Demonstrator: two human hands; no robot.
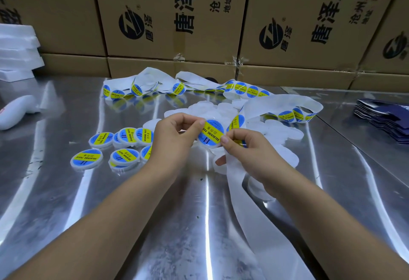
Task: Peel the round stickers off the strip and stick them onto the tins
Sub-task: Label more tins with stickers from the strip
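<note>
tin between left fingers, strip pinched in right fingers, labelled tins beside, cartons behind

A shiny, scuffed sheet-metal table throws back long streaks of light in front of a wall of stacked brown cardboard boxes printed with black logos and Chinese characters, with white foam pieces piled far left and dark blue flat packs stacked right.

The stickers are showing blue with a yellow band and black letters; the strip and tins are looking white.
</note>
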